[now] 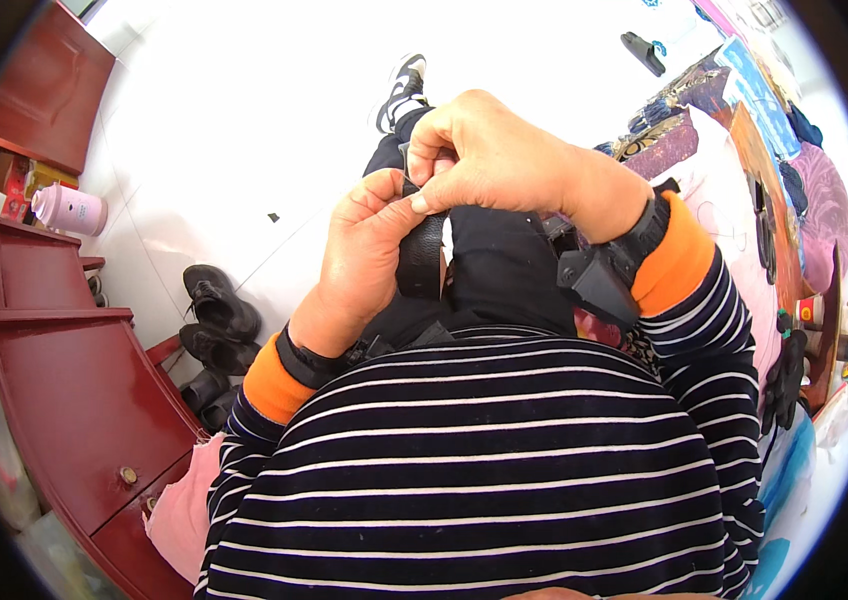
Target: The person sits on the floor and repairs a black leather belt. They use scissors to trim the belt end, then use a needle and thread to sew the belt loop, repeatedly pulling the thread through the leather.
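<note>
Above my lap, both hands meet with their thumbs and fingertips pinched together. Between them is a black strip of grained, leather-like material (422, 262), which hangs down in a curve with a pale edge or backing at its right side. My left hand (362, 245) grips it from the left, fingers closed. From the upper right, my right hand (499, 155) bends over it with curled fingers, and its thumb tip presses beside the left thumb. The strip's upper part is mostly covered by my fingers. A black boxy device (599, 285) is strapped at my right wrist.
Dark red cabinets (94, 400) line the left side, with a pink jug (69, 210) close by. Black shoes (219, 302) sit on the pale tiled floor. On the right is a bed-like surface with folded patterned cloth (659, 140). A dark slipper (642, 52) lies farther off.
</note>
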Available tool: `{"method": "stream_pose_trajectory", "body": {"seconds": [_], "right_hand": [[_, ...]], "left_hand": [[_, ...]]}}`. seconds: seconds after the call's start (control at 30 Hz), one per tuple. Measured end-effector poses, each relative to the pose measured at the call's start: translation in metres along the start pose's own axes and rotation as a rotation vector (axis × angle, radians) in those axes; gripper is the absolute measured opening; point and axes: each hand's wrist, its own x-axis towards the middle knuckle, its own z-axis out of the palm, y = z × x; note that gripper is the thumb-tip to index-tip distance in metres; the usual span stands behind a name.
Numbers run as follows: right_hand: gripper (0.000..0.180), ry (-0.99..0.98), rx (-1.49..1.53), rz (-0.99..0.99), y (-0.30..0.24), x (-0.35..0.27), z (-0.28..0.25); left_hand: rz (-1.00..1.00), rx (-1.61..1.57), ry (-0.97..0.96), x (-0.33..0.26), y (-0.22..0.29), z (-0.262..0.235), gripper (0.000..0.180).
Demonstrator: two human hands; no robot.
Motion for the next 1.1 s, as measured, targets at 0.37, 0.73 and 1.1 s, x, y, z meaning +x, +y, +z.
{"method": "stream_pose_trajectory", "body": {"seconds": [0.37, 0.73, 1.1], "right_hand": [[0.009, -0.014, -0.130, 0.101, 0.004, 0.010, 0.001], [0.013, 0.121, -0.237, 0.039, 0.002, 0.002, 0.016], [0.012, 0.484, 0.111, -0.264, 0.007, -0.004, -0.007]], "left_hand": [[-0.021, 0.098, 0.009, -0.002, -0.001, 0.007, 0.014], [0.076, 0.093, 0.035, -0.001, -0.007, 0.009, 0.012], [0.013, 0.058, 0.069, 0.001, 0.000, 0.006, 0.015]]}}
